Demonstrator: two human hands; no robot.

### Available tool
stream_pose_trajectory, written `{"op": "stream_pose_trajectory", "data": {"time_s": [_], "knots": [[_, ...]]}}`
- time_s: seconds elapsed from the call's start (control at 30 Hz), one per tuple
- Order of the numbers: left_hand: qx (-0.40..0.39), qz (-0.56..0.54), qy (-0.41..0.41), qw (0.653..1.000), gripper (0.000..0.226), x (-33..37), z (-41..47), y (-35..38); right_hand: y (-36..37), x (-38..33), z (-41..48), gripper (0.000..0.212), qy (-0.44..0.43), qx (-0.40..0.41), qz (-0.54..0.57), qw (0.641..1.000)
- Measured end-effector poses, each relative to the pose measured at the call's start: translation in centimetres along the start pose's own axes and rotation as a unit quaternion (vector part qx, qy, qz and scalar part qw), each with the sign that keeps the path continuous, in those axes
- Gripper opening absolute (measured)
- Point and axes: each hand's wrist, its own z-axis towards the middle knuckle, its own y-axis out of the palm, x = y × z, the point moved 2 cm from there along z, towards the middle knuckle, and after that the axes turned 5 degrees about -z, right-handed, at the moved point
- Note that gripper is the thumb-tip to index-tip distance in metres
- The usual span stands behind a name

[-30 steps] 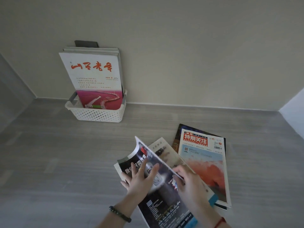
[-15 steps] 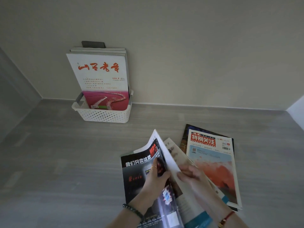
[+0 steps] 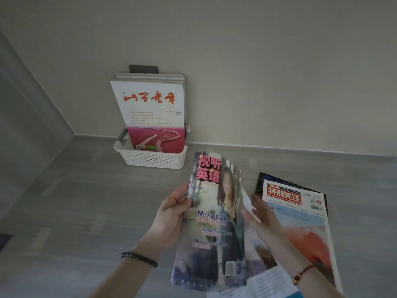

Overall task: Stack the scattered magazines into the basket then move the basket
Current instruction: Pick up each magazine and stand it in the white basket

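A white perforated basket [image 3: 150, 158] stands against the wall, with several magazines [image 3: 148, 108] upright in it; the front one has a white cover with red script. I hold a magazine with pink Chinese title and "Never Say" text [image 3: 212, 222] lifted off the floor, cover facing me. My left hand [image 3: 171, 211] grips its left edge. My right hand [image 3: 263, 214] is at its right edge, fingers against the pages. A magazine with a red title block [image 3: 300, 224] lies flat on the floor to the right, on top of a dark one [image 3: 261, 179].
A grey wood-look floor [image 3: 75, 211] runs to a plain wall. A side wall meets it at the left corner. A page of another magazine [image 3: 268, 280] shows under my right forearm.
The magazine in my hands has been turned over and lifted: the dark back cover showed before, the pink-titled front cover faces me now. The view has shifted right and down.
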Motion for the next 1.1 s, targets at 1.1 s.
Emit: {"op": "stream_pose_trajectory", "data": {"time_s": [1.1], "knots": [[0.196,0.232,0.229,0.925,0.017,23.9,21.4,-14.5,17.2,-20.4,23.5,0.019,-0.091,0.262,-0.007,0.961]]}}
